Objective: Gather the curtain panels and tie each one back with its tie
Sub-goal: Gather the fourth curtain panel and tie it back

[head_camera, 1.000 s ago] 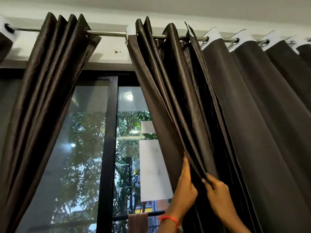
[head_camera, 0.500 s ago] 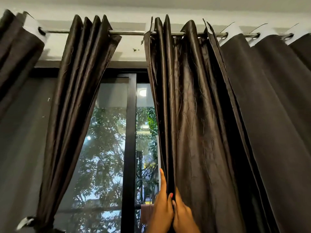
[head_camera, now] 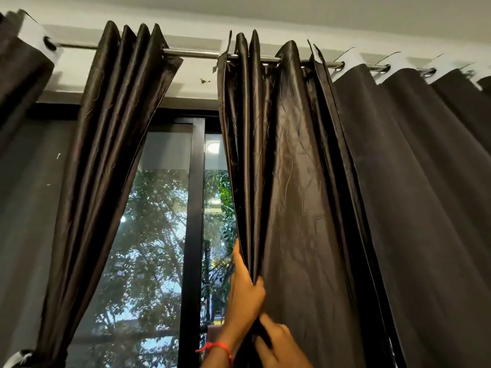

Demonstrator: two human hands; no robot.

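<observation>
The left hand point(head_camera: 244, 290), a red thread point(head_camera: 215, 347) at its wrist, is raised against the leading edge of the middle panel point(head_camera: 292, 181). Its fingers lie long up the far side of the cloth and its thumb closes on the near side, so it pinches the first few folds together. Just below it the right hand point(head_camera: 279, 341) has its fingers curled into the same bunch of folds, touching the left hand's heel. How firmly it grips cannot be told. This panel hangs from the rod point(head_camera: 199, 53) with its long axis running top to bottom. Its pleats are packed tight at the left, while a broad face is still slack to the right, and its free edge points left toward the bare window point(head_camera: 159, 235). Beyond it, to the right, a dull grey curtain point(head_camera: 425, 181) hangs spread out. Across the glass, the left panel point(head_camera: 106, 168) is already drawn into a tight bundle that slants down and leftward to what looks like its tie point(head_camera: 22, 355) at the bottom corner. By my reckoning one panel is done. The middle one is partly gathered and not yet tied, and its own tie is not in view.
</observation>
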